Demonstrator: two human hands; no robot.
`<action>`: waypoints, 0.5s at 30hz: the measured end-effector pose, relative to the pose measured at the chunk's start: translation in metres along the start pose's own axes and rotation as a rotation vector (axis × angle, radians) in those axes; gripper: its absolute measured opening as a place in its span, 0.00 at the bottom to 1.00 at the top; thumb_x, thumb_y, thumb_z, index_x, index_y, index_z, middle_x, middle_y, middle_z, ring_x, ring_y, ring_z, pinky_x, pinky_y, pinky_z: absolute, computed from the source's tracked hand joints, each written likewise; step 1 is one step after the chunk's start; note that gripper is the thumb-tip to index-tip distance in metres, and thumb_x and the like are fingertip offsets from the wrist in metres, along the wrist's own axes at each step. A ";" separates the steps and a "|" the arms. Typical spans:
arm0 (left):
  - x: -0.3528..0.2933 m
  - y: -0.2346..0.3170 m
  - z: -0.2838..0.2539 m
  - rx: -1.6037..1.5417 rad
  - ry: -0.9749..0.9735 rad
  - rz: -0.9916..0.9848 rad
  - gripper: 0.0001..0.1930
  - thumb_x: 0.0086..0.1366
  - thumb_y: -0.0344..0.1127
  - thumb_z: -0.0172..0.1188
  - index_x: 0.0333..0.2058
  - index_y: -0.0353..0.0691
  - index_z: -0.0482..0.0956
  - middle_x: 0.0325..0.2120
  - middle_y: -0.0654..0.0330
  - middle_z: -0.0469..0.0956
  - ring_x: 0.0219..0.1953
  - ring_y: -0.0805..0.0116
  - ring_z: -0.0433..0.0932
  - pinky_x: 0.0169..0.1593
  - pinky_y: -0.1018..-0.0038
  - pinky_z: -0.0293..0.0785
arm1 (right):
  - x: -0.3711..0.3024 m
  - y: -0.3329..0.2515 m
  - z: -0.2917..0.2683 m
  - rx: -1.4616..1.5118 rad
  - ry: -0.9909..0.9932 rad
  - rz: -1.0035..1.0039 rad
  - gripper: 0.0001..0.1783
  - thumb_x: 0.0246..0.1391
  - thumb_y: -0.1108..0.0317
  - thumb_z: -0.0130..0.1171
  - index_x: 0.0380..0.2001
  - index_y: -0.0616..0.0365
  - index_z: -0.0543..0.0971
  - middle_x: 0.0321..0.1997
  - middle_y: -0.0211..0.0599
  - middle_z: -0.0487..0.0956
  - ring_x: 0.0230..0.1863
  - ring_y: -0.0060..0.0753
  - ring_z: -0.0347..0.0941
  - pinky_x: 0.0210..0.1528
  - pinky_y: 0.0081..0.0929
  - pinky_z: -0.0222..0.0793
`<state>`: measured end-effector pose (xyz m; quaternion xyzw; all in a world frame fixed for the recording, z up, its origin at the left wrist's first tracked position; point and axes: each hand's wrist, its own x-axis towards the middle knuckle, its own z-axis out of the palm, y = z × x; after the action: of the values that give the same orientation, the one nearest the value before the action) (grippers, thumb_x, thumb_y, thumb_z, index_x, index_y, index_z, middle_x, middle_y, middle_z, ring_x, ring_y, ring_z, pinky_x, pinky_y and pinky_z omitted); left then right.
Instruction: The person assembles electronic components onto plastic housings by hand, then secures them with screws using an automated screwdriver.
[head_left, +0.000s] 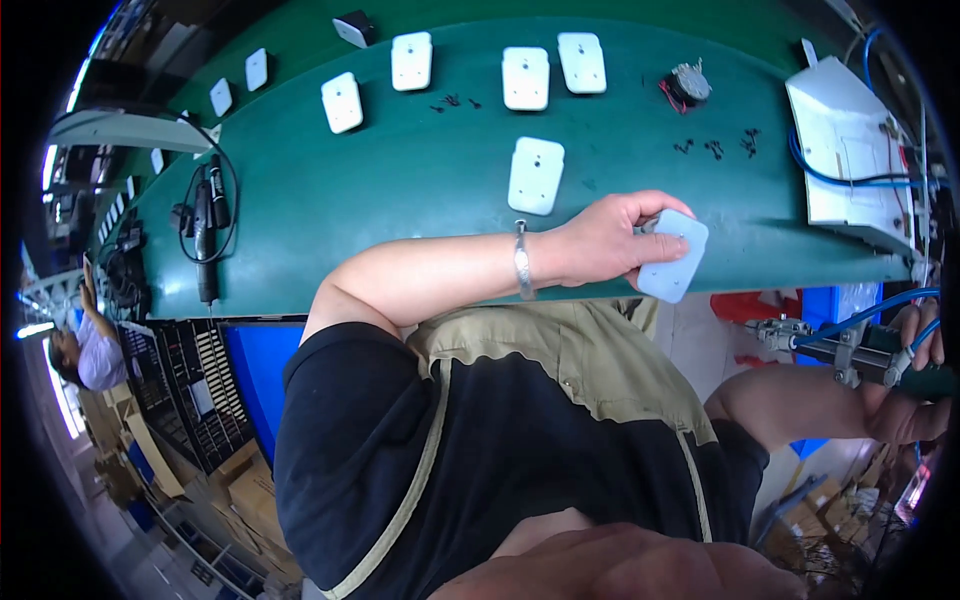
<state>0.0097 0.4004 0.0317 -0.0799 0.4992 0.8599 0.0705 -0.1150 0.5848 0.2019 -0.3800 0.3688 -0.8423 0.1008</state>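
My left hand (603, 240) reaches across in front of my body and pinches a white rounded-corner plastic cover (675, 258), thumb on its face, near the table's front edge. My right hand (905, 415) is at the far right, curled around the end of a metal pneumatic clamp (850, 357) with blue hoses; what it grips is partly hidden. Close beyond my left wrist lies another white cover (536, 177). Further back on the green table (420, 180) sit several similar covers (525, 78), spaced apart.
Small dark screws (714, 149) lie in clusters at the right, with more screws (452, 102) further left. A small motor (688, 85) has red wires. At right stands a white metal box (850, 140). A corded electric screwdriver (205, 235) lies left. Another person (95, 350) is far left.
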 end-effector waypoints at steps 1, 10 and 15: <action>-0.003 0.011 -0.007 0.151 0.038 0.161 0.17 0.59 0.36 0.55 0.47 0.42 0.68 0.38 0.65 0.73 0.40 0.78 0.72 0.37 0.78 0.73 | 0.001 0.004 0.008 -0.035 0.285 -0.078 0.30 0.55 0.55 0.49 0.53 0.64 0.57 0.31 0.41 0.68 0.26 0.31 0.65 0.24 0.22 0.63; 0.066 0.142 -0.271 1.010 0.896 0.505 0.17 0.52 0.34 0.59 0.40 0.33 0.73 0.35 0.54 0.77 0.38 0.66 0.76 0.42 0.73 0.71 | 0.028 0.028 0.000 -0.264 0.146 -0.034 0.25 0.56 0.57 0.49 0.51 0.61 0.61 0.33 0.42 0.74 0.23 0.29 0.69 0.22 0.20 0.68; 0.084 0.141 -0.317 1.238 0.860 0.221 0.20 0.50 0.39 0.60 0.41 0.34 0.73 0.37 0.48 0.76 0.40 0.58 0.75 0.44 0.68 0.70 | 0.043 0.040 -0.001 -0.316 -0.144 -0.047 0.17 0.57 0.60 0.47 0.45 0.59 0.67 0.28 0.38 0.77 0.22 0.27 0.73 0.21 0.17 0.72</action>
<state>-0.0796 0.0590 -0.0207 -0.3032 0.8790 0.3183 -0.1848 -0.1496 0.5372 0.1977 -0.4591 0.4793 -0.7465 0.0466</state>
